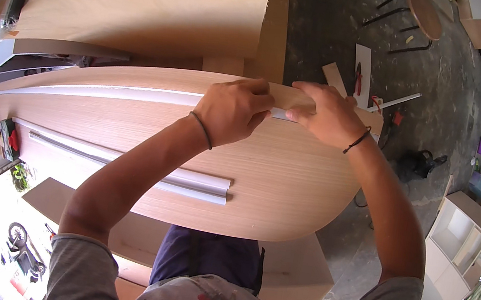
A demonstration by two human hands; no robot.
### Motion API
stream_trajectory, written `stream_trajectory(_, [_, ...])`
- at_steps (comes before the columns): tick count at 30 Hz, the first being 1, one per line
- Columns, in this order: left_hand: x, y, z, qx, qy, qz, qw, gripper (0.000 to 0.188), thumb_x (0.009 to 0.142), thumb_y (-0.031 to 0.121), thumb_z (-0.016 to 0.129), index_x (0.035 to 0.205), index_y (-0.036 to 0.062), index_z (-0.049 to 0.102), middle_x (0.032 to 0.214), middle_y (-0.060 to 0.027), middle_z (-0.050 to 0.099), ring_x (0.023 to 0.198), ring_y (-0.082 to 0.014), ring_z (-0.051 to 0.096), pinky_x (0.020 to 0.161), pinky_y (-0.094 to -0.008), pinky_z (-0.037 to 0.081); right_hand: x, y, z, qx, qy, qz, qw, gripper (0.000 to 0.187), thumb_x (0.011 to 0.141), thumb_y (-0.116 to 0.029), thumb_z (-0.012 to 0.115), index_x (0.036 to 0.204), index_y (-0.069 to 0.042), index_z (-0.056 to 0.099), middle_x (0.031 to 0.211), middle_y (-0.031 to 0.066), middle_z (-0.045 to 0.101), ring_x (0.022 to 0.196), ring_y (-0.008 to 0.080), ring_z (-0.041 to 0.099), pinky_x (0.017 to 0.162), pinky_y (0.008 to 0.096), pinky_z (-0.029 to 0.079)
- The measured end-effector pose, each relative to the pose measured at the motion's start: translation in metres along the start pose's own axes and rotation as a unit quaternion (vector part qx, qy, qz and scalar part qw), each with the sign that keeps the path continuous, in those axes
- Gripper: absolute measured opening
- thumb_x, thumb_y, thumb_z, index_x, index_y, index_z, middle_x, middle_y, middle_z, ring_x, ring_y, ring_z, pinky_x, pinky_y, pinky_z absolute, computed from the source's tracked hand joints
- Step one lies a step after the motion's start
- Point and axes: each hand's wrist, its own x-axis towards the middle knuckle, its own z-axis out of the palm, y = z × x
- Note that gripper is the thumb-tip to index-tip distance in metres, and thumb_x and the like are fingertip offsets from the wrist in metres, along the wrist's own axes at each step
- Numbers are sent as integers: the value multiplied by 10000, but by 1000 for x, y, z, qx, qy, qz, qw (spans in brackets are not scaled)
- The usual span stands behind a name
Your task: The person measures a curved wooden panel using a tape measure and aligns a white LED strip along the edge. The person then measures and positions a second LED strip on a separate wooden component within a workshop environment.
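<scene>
On panel [294,172], far side, L hand [235,108]: fingers curled in over white strip [154,97]; can't tell if pinching.
R hand [329,115]: half-open, thumb on strip, fingertips nr panel's far edge.
Strip: flat, slim, long axis L–R, approx along that edge.
Panel: pale woodgrain, rounded nr corner on R.
Nearer body: other slim pale strips [210,180], lying L–R too.
</scene>
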Motion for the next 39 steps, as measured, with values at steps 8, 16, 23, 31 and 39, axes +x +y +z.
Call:
stream_trajectory(8, [0,2,3,9,12,19,1000,112,818,82,728,918,94,677,907,-39,648,837,-274,672,659,-411,560,1,-3,-6,-7,-35,-26,999,598,834,-381,782,1314,-75,603,1209,152,676,1134,332,639,938,498,472])
stream_trajectory(16, [2,-7,-7,-45,-12,22,999,110,810,61,720,906,86,671,896,-54,643,786,-290,666,640,-412,544,-3,9,12,-58,39,-88,994,603,829,-369,788,1321,-78,593,1207,144,676,1133,336,629,904,498,471])
stream_trajectory(23, [3,2,-9,-30,-16,-2,999,115,806,38,715,903,88,678,900,-65,643,770,-296,665,645,-413,547,-10,14,8,36,73,-133,988,557,885,-342,739,1355,-83,586,1296,98,651,1161,292,592,1006,521,324])
stream_trajectory(31, [-4,7,-1,-17,55,-18,998,127,797,29,720,899,100,692,901,-50,648,795,-288,638,642,-416,540,-6,13,7,53,32,-96,993,563,882,-338,750,1385,-150,580,1345,97,618,1300,327,518,1067,489,323])
stream_trajectory(39, [-1,9,-2,-3,63,-19,998,125,761,12,734,837,99,687,863,-27,638,834,-269,569,698,-391,533,-8,11,8,56,49,-91,993,557,860,-316,769,1359,-142,597,1317,100,633,1293,296,533,1075,465,323])
